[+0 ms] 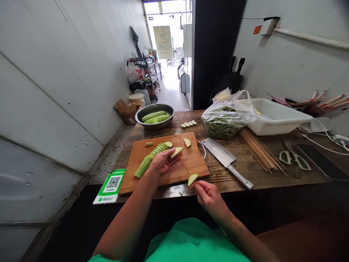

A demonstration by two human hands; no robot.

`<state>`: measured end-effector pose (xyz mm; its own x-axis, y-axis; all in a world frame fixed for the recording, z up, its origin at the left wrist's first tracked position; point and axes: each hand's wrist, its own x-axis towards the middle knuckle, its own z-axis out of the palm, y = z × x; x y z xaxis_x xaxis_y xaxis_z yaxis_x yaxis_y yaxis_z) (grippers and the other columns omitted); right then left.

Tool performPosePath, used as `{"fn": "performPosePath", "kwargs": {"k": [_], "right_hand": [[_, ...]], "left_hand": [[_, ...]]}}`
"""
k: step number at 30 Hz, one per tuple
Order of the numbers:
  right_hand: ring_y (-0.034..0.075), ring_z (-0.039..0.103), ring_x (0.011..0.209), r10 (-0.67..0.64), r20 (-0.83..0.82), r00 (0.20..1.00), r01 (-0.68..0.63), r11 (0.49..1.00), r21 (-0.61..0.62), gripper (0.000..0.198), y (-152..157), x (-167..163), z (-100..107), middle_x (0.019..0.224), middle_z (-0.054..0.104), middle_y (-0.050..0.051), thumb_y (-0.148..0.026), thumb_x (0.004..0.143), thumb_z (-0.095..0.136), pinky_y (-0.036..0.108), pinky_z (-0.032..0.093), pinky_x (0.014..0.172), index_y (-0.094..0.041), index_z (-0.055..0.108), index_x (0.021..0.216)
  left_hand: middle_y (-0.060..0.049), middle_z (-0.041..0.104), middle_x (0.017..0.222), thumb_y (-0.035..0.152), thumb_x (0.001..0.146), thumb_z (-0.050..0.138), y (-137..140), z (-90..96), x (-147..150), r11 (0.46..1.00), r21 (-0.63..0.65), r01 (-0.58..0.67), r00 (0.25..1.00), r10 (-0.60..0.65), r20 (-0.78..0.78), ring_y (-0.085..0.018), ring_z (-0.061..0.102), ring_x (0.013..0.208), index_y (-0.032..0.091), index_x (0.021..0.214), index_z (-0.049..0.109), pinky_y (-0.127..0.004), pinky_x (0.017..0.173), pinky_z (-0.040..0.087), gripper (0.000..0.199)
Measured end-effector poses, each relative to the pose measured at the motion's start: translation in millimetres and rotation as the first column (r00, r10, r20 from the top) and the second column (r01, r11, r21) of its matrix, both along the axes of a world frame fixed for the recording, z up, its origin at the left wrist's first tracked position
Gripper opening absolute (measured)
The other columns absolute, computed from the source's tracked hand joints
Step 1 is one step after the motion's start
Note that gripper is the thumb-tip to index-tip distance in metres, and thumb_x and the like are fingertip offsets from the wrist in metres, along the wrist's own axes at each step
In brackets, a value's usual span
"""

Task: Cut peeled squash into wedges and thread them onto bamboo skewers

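Observation:
My left hand [163, 162] pinches a pale half-round zucchini slice [176, 152] above the cutting board [163, 181]. In my right hand [209, 196], at the board's front right corner, is a thin wooden skewer [185, 165]. One skewered slice [192, 179] sits close to my right fingers. The skewer's far end reaches toward the slice in my left hand; whether it enters that slice I cannot tell. A row of cut zucchini slices [147, 162] lies on the board left of my left hand, and a loose slice [187, 142] rests near the back edge.
Right of the board lies a cleaver [219, 152], then bamboo skewers [260, 151], scissors [296, 156] and a phone [324, 162]. Behind stand a metal bowl [139, 117] with whole zucchini, a bag of greens [225, 122] and a white tub [283, 122]. Several skewered slices [188, 124] lie behind.

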<state>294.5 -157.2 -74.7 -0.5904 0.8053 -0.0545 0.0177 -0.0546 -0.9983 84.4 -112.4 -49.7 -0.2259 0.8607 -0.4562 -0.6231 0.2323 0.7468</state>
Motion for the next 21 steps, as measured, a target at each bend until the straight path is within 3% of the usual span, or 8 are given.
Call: {"fn": "performPosePath", "kwargs": {"k": [10,21], "right_hand": [[0.005,0.022,0.036,0.013,0.003,1.0,-0.013,0.998,-0.061,0.036,1.1,1.7,0.8,0.041,0.029,-0.009,-0.042,0.082,0.044,0.019,0.014,0.036,-0.009,0.059,0.082],[0.002,0.014,0.029,0.016,-0.044,0.999,-0.026,0.976,-0.216,0.036,-1.0,7.0,6.8,0.037,0.025,-0.012,-0.045,0.08,0.046,0.019,0.01,0.033,-0.011,0.057,0.082]], "left_hand": [[-0.014,0.066,0.085,0.007,0.077,0.054,-3.3,4.7,2.3,0.995,-0.002,0.102,0.994,-0.102,-0.03,-0.021,0.065,0.079,0.007,0.082,0.06,-0.03,0.074,0.053,0.008],[-0.014,0.066,0.084,0.006,0.072,0.059,-5.9,3.7,3.6,0.977,0.011,0.214,0.977,-0.214,-0.003,-0.023,0.064,0.079,0.006,0.08,0.062,-0.035,0.077,0.052,0.008]]}}
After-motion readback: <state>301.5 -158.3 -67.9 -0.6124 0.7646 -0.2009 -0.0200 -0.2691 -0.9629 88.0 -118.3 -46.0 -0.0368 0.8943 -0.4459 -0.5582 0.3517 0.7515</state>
